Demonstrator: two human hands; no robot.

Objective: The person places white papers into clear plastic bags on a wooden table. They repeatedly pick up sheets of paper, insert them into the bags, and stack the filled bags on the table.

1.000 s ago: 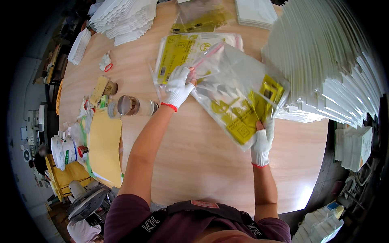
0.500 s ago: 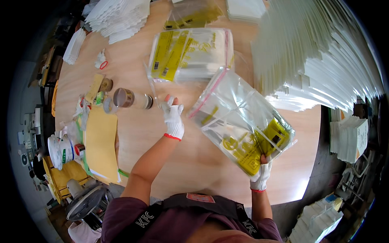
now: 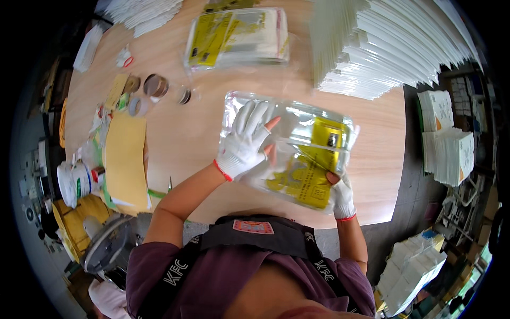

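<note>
A clear plastic bag with yellow printing (image 3: 305, 178) lies tilted in front of me, low over the wooden table. My left hand (image 3: 244, 141), in a white glove with bare thumb and fingertip showing, rests on the left part of the bag with its fingers stretched out. At the bag's right edge, my right hand (image 3: 341, 194) has its gloved fingers closed on the plastic, the thumb on top. Farther back sits a stack of similar yellow-printed bags (image 3: 255, 40). Whether anything is inside the held bag is hard to make out.
Tall piles of white folded sheets (image 3: 382, 53) stand at the back right, with another white pile (image 3: 143, 13) at the back left. Tape rolls (image 3: 155, 85), a tan envelope (image 3: 126, 159) and a white bucket (image 3: 74, 183) line the left side. A fan (image 3: 114, 244) stands beside the table.
My left hand has moved from the bare table onto the bag and spread its fingers. The bag has turned flatter and come closer to me, still gripped by my right hand.
</note>
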